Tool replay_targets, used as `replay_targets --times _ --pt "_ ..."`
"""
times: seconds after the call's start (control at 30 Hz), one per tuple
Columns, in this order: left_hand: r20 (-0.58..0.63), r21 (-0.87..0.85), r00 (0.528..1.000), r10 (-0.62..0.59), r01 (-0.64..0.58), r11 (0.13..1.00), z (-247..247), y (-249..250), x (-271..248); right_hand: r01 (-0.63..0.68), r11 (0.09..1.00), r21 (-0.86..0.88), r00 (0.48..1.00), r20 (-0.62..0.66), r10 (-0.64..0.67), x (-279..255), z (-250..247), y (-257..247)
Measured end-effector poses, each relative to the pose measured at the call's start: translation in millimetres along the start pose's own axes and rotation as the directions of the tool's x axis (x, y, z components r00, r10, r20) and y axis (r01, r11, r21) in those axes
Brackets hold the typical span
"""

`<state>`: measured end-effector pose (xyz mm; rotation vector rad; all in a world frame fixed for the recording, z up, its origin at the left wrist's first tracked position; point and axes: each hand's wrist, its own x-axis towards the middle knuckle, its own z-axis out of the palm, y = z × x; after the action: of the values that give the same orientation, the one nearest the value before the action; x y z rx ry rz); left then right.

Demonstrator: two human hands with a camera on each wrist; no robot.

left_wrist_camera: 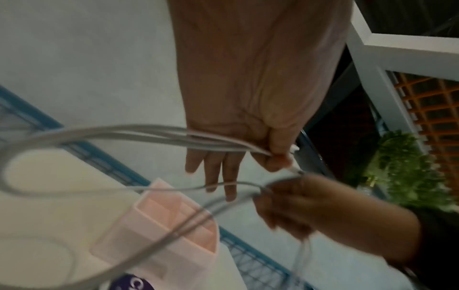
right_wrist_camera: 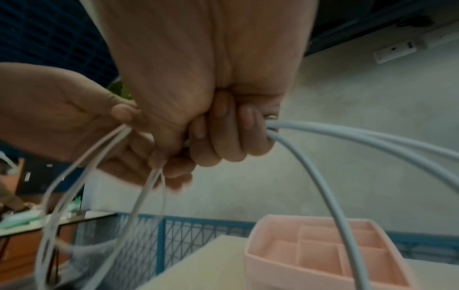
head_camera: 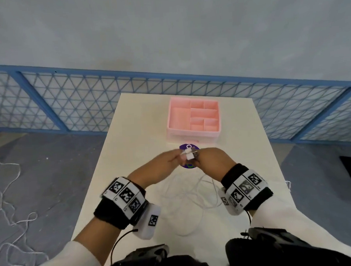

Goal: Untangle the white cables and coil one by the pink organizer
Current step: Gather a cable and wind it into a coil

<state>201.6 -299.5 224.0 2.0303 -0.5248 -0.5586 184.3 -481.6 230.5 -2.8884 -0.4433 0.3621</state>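
Note:
The pink organizer (head_camera: 193, 117) stands at the far middle of the white table (head_camera: 131, 155). Just in front of it my two hands meet above the table. My left hand (head_camera: 178, 156) pinches several white cable strands (left_wrist_camera: 149, 133) between thumb and forefinger, its other fingers straight. My right hand (head_camera: 198, 158) is curled in a fist round thicker white cables (right_wrist_camera: 347, 141). A small white plug (head_camera: 189, 155) shows between the hands. Loose cable loops (head_camera: 194, 193) hang down and lie on the table under my wrists. The pink organizer (right_wrist_camera: 323, 255) sits below the raised cables.
A purple round disc (head_camera: 188, 147) lies on the table under the hands, close to the organizer's front. A blue mesh fence (head_camera: 67, 97) runs behind the table. White string (head_camera: 11, 202) trails on the grey floor at the left.

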Motion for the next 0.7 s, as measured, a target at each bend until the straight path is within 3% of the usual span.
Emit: replay_targets --times 0.07,0.13,0.23,0.3,0.4,0.47,0.53,0.63,0.7 --pt "0.082 -0.178 0.996 -0.029 0.043 0.983 9 4 5 0.013 0.991 0.130 0.999 -0.049 -0.006 -1 -12 0" --pt "0.108 -0.429 0.993 -0.052 0.094 0.898 3 7 6 0.042 0.952 0.302 0.999 -0.036 -0.033 -3 -17 8" --pt "0.033 -0.766 0.994 -0.101 0.090 0.637 -29 6 6 -0.054 0.911 0.408 0.998 0.007 0.056 -9 -14 41" --pt "-0.062 -0.859 0.983 -0.174 0.036 0.511 -58 -4 5 -0.175 0.900 0.399 0.984 0.033 0.176 -17 -8 73" --pt "-0.214 -0.818 0.928 -0.304 0.000 0.575 -84 -25 2 -0.309 0.891 0.332 0.950 0.061 0.307 -32 -2 118" --pt "-0.285 -0.782 0.889 -0.359 0.001 0.623 -90 -41 3 -0.377 0.898 0.225 0.923 0.012 0.385 -35 -10 143" --pt "-0.349 -0.794 0.852 -0.391 -0.046 0.606 -98 -56 6 -0.451 0.886 0.111 0.873 -0.151 0.463 -42 -34 159" --pt "-0.458 -0.813 0.774 -0.437 -0.166 0.558 -120 -73 11 -0.498 0.866 0.054 0.732 -0.510 0.453 -61 -72 170" --pt "-0.545 -0.760 0.693 -0.472 -0.171 0.627 -126 -85 17 -0.502 0.865 0.020 0.708 -0.564 0.424 -65 -81 166"
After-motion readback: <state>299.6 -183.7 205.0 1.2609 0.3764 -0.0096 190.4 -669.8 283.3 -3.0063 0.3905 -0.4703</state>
